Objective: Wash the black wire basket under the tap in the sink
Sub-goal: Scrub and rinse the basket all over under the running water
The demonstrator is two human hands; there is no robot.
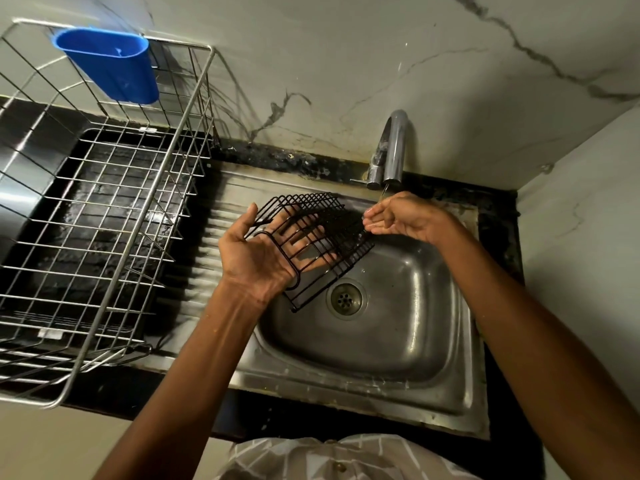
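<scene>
On your left stands one big steel rack (pixel 104 216) on the black counter (pixel 114 379), with one blue cup (pixel 110 65) hooked on its back rim. Next in size is the single steel sink (pixel 381 317), its one drain (pixel 345 298) just beside the basket's lower corner. You hold one black wire basket (pixel 322 237) tilted over the sink's left edge, part above the ribbed drainboard (pixel 211 244) and part above the bowl. Your left hand (pixel 263 254) lies palm up under the basket — the fingers (pixel 304 237) are stretched out behind the wires and show through them, the thumb stands free at the left, so the hand carries the basket on flat fingers rather than clasping it. Your right hand (pixel 401 216) is at the basket's upper right corner, loosely cupped and relaxed, fingertips at or just beside the wires — you cannot tell whether they touch. It sits right below the spout of the one tap (pixel 393 150), where a thin stream of water falls onto it. Two hands, one basket.
</scene>
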